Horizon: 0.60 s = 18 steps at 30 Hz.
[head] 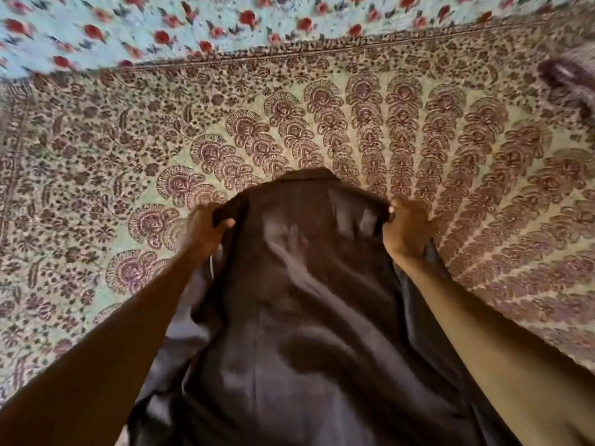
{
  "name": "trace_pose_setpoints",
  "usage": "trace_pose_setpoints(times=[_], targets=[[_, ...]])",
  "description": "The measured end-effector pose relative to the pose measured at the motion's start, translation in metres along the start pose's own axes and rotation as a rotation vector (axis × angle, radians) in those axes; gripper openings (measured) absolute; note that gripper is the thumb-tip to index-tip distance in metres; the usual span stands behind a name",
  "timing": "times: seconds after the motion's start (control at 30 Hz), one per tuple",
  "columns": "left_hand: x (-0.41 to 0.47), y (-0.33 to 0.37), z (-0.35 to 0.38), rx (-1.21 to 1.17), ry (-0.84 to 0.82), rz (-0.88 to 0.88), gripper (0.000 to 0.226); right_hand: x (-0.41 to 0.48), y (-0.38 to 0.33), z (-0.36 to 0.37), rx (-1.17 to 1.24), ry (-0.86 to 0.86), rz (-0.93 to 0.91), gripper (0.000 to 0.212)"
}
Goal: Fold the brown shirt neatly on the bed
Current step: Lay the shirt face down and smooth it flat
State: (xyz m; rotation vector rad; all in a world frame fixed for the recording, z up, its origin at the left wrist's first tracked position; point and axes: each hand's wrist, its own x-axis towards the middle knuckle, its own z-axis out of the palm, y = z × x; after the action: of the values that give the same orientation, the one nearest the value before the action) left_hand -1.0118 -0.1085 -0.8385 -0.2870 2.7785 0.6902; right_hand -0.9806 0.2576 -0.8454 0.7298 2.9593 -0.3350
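Nearest us hangs the lower part of the brown shirt (309,317), its cloth filling the bottom of the view between our two forearms; it is blurred and rippled, so we judge it light, thin and limp, a thing that will sag and crease wherever it is not supported; we also judge it a little smooth, from the pale sheen on its folds. Our left hand (206,230) has its grip closed on the shirt's upper left corner, thumb over the cloth; our right hand (405,230) has its grip pinched shut on the upper right corner; the two holds are well apart, with the collar edge rising between them and beyond the knuckles. So the shirt lies stretched from grip to grip and falls toward us from there, held above the bed (418,123) and not yet laid flat on its patterned spread; whether the hem touches the bed we cannot tell. Taking it at the shoulders, as now, seems the right hold, since the weight then hangs evenly; a single-point hold would let it bunch. A floral sheet (161,20) shows at the far edge.
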Motion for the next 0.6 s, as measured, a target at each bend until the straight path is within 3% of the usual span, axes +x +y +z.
trace_pose_setpoints(times=[0.1, 0.17, 0.23, 0.33, 0.43, 0.53, 0.6], targets=[[0.01, 0.016, 0.009, 0.087, 0.039, -0.053, 0.049, 0.011, -0.001, 0.013, -0.016, -0.043, 0.026, 0.03], [0.018, 0.038, 0.008, 0.113, 0.048, -0.001, 0.049, 0.018, -0.012, 0.011, -0.017, -0.002, -0.057, 0.041], [0.036, 0.059, 0.006, 0.101, -0.108, 0.045, 0.055, 0.028, -0.029, 0.005, 0.022, -0.032, -0.171, 0.045], [0.066, 0.085, 0.003, 0.082, -0.369, 0.058, 0.058, 0.047, -0.056, -0.002, 0.113, -0.259, -0.238, 0.046], [0.082, 0.104, 0.004, 0.206, -0.494, 0.122, 0.05, 0.065, -0.075, -0.001, 0.181, -0.37, -0.265, 0.03], [0.081, 0.11, 0.006, 0.13, -0.192, 0.147, 0.037, 0.069, -0.078, 0.003, 0.345, -0.182, -0.266, 0.026], [0.075, 0.107, 0.011, 0.063, -0.024, 0.131, 0.035, 0.069, -0.077, 0.006, 0.294, -0.109, -0.272, 0.013]])
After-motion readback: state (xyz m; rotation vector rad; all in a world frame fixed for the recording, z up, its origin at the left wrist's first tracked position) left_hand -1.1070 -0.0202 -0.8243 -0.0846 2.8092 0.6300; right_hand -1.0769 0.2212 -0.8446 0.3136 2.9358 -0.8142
